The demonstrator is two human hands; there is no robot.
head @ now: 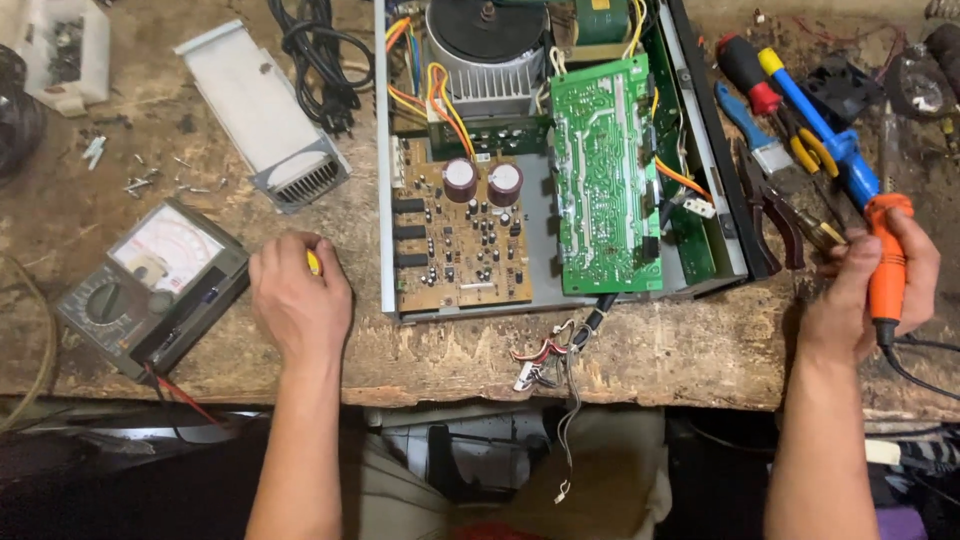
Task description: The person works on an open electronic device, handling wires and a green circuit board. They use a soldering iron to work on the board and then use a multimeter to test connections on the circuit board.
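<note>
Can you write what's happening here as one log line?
left hand: closed on small yellow item | right hand: holds orange-handled soldering iron | open amplifier chassis between | analog multimeter left

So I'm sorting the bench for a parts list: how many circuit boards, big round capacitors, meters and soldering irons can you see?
Circuit boards: 2, a green board and a brown board
Big round capacitors: 2
Meters: 1, the analog multimeter
Soldering irons: 1, the orange soldering iron in the right hand
Total: 6

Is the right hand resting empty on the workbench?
No: the right hand grips an orange-handled soldering iron beside the pliers.
</note>
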